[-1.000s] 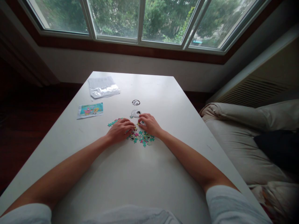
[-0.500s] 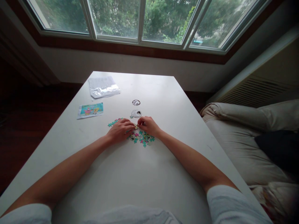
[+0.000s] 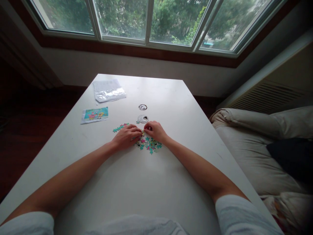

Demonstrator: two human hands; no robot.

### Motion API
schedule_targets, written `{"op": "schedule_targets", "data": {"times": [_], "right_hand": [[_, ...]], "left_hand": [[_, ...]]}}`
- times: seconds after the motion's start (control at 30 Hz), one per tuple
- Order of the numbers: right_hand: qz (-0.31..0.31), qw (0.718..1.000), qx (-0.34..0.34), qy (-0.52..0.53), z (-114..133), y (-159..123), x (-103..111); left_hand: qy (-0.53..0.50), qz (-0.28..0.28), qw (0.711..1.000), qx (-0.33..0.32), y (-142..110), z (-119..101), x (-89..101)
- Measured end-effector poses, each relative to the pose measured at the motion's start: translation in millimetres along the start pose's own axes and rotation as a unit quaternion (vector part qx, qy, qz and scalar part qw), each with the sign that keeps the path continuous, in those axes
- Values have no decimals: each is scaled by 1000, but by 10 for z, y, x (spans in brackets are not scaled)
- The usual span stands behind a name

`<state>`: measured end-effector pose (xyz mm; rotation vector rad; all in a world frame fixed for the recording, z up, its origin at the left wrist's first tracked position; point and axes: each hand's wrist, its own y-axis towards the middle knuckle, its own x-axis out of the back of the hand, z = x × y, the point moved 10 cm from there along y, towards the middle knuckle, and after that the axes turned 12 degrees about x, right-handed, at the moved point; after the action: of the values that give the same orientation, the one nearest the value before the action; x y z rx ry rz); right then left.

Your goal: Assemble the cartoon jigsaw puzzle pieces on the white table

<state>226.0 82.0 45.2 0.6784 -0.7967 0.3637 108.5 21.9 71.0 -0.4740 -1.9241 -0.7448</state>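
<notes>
My left hand (image 3: 126, 135) and my right hand (image 3: 156, 132) meet over a pile of jigsaw puzzle pieces (image 3: 151, 147), which are teal, pink and yellow. Between their fingertips sits a small yellowish puzzle piece (image 3: 143, 133). Both hands have curled, pinching fingers on it, the left from one side and the right from the other. A joined strip of teal and pink pieces (image 3: 119, 127) lies just beyond my left hand, partly hidden by it. One loose piece (image 3: 138, 122) rests beside a round silvery disc (image 3: 143, 118) past my fingertips.
A second round disc (image 3: 142, 107) lies farther back. On the left of the white table (image 3: 156, 189) are a cartoon picture card (image 3: 96, 114) and a clear plastic bag with paper (image 3: 109, 90). A beige sofa (image 3: 244, 147) stands along the right side, beneath a window (image 3: 181, 23) wall.
Both hands keep almost the same pose around the yellowish piece, with only slight finger movement. The whole view has shifted very slightly.
</notes>
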Motion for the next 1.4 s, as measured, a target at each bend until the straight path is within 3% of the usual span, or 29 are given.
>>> {"op": "schedule_targets", "data": {"times": [1.4], "right_hand": [[37, 997, 29, -63, 91, -9, -7]], "left_hand": [[-3, 12, 1000, 7, 1, -16, -8]]}}
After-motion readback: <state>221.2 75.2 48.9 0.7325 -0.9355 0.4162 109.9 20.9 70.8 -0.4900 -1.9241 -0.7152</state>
